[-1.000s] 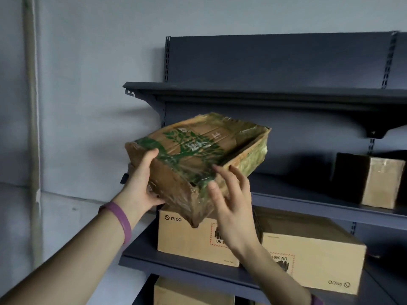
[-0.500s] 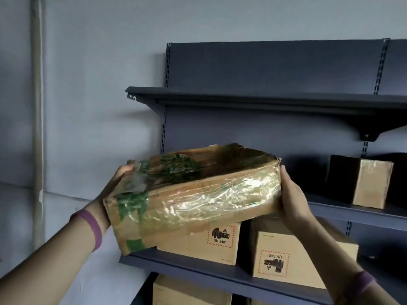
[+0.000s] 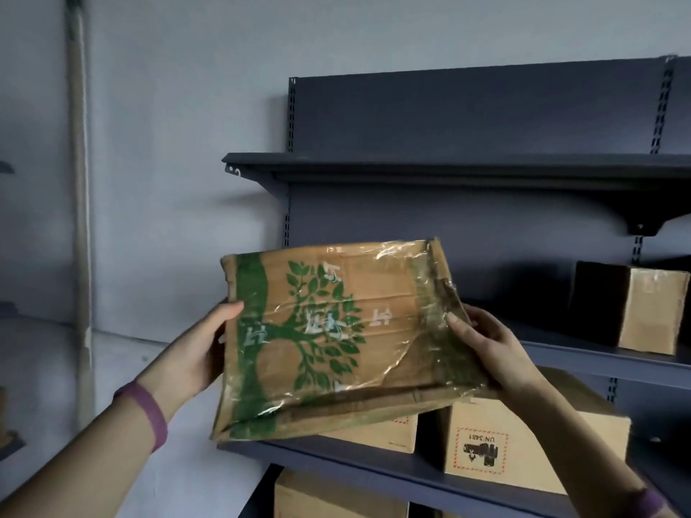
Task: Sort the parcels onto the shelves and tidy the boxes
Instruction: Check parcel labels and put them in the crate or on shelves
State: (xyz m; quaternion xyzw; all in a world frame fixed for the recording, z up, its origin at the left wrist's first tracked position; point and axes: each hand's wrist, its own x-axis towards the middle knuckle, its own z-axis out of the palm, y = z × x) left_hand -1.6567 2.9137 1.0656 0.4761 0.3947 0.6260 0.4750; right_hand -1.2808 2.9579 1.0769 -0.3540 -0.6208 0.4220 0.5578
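At frame centre, the left hand (image 3: 194, 353) and right hand (image 3: 493, 345) each close their grip on opposite edges of the tree-printed parcel (image 3: 336, 338), tilting it face-up, likely to check it before choosing a shelf (image 3: 583, 357).

Two hands, left hand (image 3: 194, 353) and right hand (image 3: 490, 345), one purple wristband (image 3: 151, 413) on the left wrist. Five cardboard boxes: tree-print box (image 3: 329, 338), labelled box (image 3: 523, 443), half-hidden box (image 3: 377, 431), upper-right box (image 3: 650, 312), bottom box (image 3: 336, 499). Three shelves: top shelf (image 3: 448, 168), middle shelf (image 3: 583, 355), lower shelf (image 3: 355, 467).
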